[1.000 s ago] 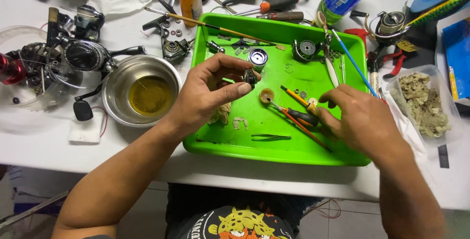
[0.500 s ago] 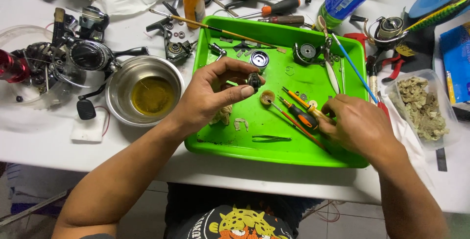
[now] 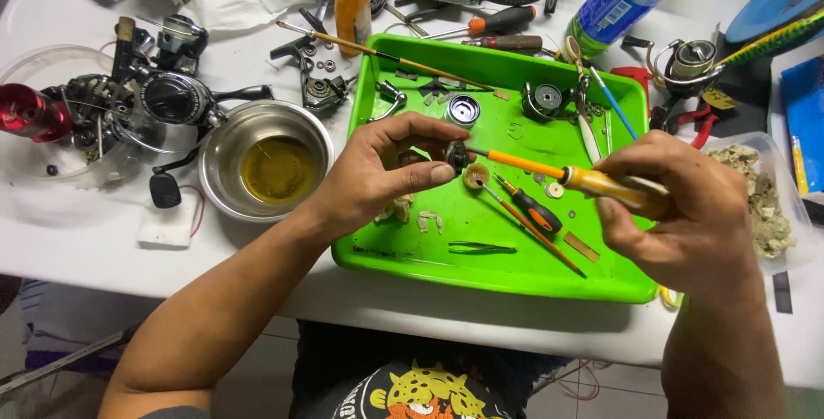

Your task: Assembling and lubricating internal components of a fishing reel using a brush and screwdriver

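left hand [image 3: 390,170]: bare, no glove, ring or watch | right hand [image 3: 687,204]: bare, likewise unadorned | forearms: uncovered, no sleeves in view | torso: dark shirt [image 3: 412,385], yellow spotted big-cat print

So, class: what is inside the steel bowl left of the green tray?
The steel bowl holds a shallow pool of yellowish liquid. Nothing shows floating in it; whether anything lies beneath the cloudy surface cannot be seen.

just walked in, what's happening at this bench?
A person's left hand pinches a small dark round metal part above the bright green plastic tray. The right hand holds an orange-handled screwdriver, tip at that part. A steel bowl of yellowish oil sits left of the tray.
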